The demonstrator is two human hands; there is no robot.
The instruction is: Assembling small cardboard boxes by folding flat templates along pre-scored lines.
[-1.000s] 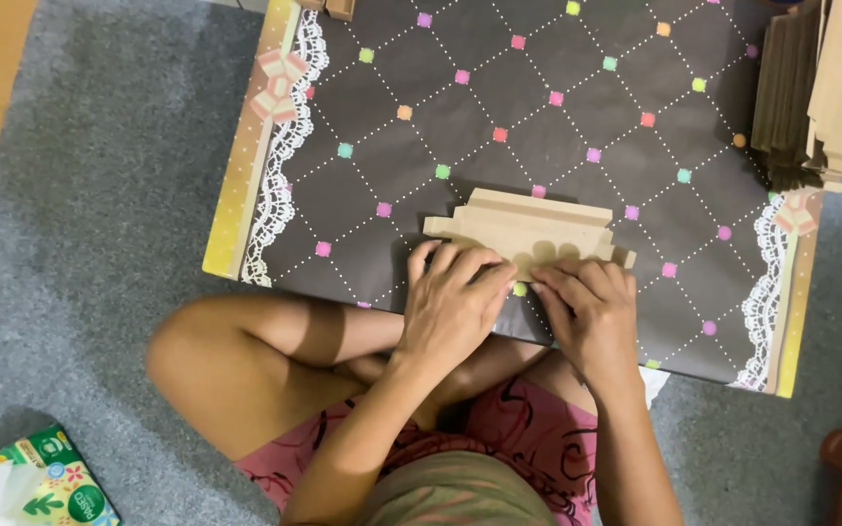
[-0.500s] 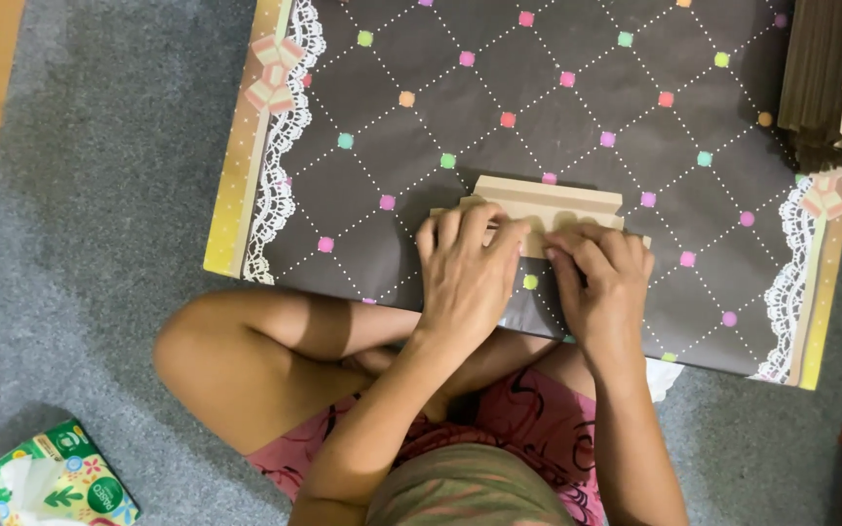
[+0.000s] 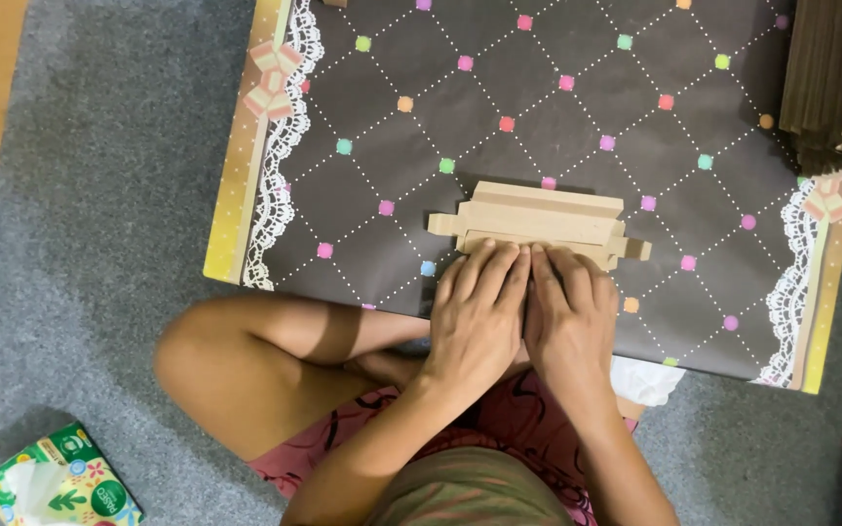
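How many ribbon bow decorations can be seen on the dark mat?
2: one bow on the mat's left border, one bow on the right border beside the cardboard stack. Others may be hidden.

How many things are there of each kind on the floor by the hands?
Folded tan cardboard piece under both hands: 1
Dark dotted mat: 1
Stack of brown cardboard sheets: 1
Green tissue pack: 1
Total: 4

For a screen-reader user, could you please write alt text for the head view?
Both hands, left hand and right hand, press flat on a folded tan cardboard piece lying on a dark dotted mat over grey carpet. A tissue pack lies lower left.
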